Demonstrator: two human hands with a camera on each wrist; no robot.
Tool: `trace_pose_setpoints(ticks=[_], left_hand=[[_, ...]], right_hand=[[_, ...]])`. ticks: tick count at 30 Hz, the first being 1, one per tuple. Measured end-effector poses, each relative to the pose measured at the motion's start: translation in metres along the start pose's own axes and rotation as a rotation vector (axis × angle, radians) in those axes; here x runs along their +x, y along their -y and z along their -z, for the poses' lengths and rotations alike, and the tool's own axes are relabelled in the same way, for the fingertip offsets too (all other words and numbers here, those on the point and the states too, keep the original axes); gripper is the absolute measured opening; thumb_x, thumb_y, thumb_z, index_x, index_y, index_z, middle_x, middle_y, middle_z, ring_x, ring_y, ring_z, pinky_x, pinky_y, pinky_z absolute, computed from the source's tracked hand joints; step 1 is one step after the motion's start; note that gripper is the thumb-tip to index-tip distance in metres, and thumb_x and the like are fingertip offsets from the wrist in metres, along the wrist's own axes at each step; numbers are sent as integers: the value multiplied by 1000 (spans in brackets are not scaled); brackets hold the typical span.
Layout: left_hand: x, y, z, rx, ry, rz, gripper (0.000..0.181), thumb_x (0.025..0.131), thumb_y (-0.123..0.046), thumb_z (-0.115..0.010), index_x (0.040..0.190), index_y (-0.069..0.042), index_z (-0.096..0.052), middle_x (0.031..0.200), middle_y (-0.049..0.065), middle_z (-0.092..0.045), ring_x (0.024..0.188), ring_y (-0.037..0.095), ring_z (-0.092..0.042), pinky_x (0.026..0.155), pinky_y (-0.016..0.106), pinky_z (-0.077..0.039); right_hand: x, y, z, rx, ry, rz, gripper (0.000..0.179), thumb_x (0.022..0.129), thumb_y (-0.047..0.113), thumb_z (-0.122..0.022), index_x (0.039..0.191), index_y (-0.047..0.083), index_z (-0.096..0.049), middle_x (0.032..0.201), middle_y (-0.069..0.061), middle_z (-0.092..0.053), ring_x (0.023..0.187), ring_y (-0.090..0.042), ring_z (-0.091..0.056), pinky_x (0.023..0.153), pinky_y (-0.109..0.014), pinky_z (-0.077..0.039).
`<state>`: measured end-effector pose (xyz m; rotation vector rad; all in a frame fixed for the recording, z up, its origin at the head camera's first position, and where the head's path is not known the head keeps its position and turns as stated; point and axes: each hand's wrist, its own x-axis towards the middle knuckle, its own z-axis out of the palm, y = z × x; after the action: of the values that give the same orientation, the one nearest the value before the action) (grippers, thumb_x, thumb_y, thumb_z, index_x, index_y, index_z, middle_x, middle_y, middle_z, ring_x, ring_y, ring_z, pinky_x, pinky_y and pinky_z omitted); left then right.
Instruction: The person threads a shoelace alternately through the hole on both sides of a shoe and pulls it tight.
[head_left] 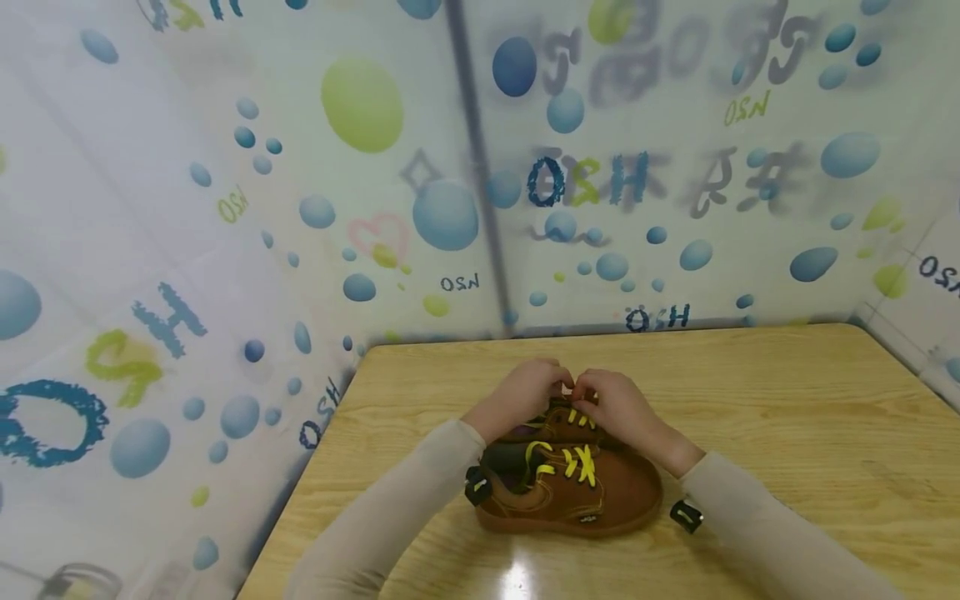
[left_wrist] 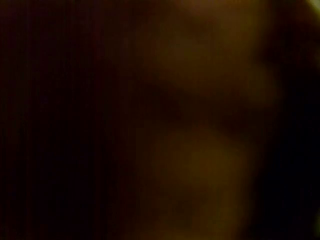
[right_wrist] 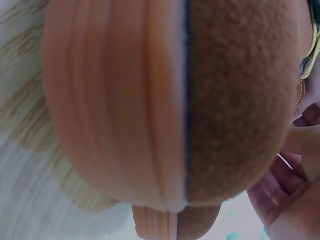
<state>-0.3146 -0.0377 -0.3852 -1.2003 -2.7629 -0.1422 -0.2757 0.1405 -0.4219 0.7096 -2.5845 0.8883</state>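
Two brown shoes with yellow laces stand side by side on the table, toes to the right. Both hands meet over the far shoe (head_left: 555, 429). My left hand (head_left: 525, 392), fingers curled, pinches at its yellow shoelace (head_left: 582, 419). From the other side my right hand (head_left: 618, 408) pinches at the lace too; the fingertips hide most of it. The near shoe (head_left: 626, 492) sits below the wrists, its yellow lace (head_left: 581, 465) threaded with a loop standing up. The right wrist view shows its toe (right_wrist: 240, 100) and my right hand (right_wrist: 295, 200). The left wrist view is dark and blurred.
The wooden table (head_left: 787, 417) spreads out around the shoes, mostly to the right. A white curtain (head_left: 420, 292) printed with blue and green dots hangs behind it and along the left. Small black wrist devices (head_left: 477, 485) sit close to the near shoe.
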Motion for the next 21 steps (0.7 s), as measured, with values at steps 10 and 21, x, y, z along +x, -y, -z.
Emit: trace_pose_setpoints(ticks=[10, 21], left_hand=[[1, 11, -9, -452, -94, 143, 21, 94, -5, -65, 113, -11, -71, 94, 3, -76, 79, 9, -70, 64, 16, -52], [-6, 5, -13, -389, -100, 122, 23, 103, -9, -51, 119, -13, -68, 100, 4, -77, 79, 10, -72, 61, 14, -48]], right_hand=[[-2, -3, -1, 8, -21, 7, 11, 87, 10, -74, 98, 13, -76, 93, -1, -74, 77, -11, -64, 68, -30, -52], [-2, -3, -5, -24, -58, 8, 4, 91, 12, -71, 93, 13, -74, 89, -1, -73, 72, -9, -61, 65, -28, -49]])
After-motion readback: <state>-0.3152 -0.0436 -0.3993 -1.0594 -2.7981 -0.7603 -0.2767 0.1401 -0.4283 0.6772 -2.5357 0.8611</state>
